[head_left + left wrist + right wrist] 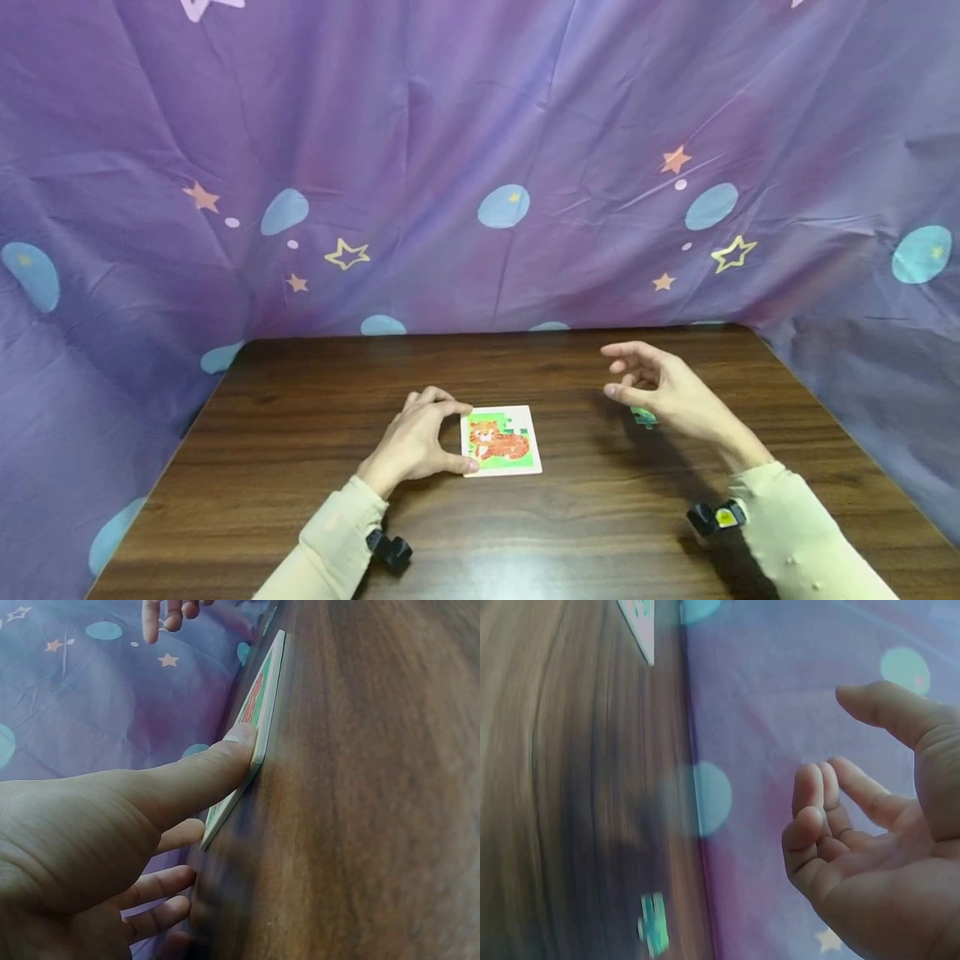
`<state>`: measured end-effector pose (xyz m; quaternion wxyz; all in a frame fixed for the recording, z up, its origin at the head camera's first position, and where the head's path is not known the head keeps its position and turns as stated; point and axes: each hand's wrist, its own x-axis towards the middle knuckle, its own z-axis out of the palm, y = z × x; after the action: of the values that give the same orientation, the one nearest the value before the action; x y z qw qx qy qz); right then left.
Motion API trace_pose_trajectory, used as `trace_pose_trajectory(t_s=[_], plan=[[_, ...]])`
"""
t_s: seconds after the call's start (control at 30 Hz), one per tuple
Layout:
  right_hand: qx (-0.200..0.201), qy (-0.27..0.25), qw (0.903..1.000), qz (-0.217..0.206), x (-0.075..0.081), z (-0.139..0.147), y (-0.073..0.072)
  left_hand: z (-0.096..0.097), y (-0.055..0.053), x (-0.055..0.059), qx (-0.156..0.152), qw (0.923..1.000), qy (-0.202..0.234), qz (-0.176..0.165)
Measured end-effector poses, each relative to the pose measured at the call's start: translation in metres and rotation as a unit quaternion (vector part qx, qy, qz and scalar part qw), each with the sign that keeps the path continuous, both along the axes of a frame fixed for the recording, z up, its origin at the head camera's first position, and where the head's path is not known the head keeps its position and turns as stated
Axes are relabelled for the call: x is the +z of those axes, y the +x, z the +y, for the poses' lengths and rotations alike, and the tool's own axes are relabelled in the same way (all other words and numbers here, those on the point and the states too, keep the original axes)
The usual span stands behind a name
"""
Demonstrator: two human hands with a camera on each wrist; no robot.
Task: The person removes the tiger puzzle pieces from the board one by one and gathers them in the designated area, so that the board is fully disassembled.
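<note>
A square tiger jigsaw puzzle (501, 442) with a white border lies flat on the table, a gap showing at its upper right. My left hand (417, 437) holds it by the left side, thumb at the near corner and index finger at the far one. In the left wrist view the thumb (217, 761) presses on the puzzle's edge (270, 712). My right hand (675, 396) hovers over the table to the right, fingers loosely bent around nothing. Partly behind it lies a loose green and teal puzzle piece (643, 417), also seen in the right wrist view as a small piece (653, 925).
The dark wooden table (315, 433) ends at a purple curtain (435, 150) printed with stars and blue ovals, which hangs behind and on both sides. A small black camera sits on each wrist, the left one (390, 551) and the right one (705, 518).
</note>
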<state>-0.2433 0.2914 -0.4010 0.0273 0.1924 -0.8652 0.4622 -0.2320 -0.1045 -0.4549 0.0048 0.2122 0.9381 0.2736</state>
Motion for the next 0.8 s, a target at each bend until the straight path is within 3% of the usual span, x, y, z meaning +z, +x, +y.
trace_pose_trajectory(t_s=[0.23,0.43,0.8], plan=[[-0.008,-0.021,0.9996,-0.014,-0.009,-0.031,0.0,-0.002,0.001,0.0,-0.003,1.0,-0.002,0.005],[0.015,-0.052,0.9969,-0.057,-0.025,-0.055,0.0,0.0,0.001,-0.002,-0.002,1.0,0.005,0.006],[0.049,-0.039,0.9951,-0.076,-0.054,-0.073,0.0,-0.001,0.001,-0.002,-0.005,0.9999,0.005,0.015]])
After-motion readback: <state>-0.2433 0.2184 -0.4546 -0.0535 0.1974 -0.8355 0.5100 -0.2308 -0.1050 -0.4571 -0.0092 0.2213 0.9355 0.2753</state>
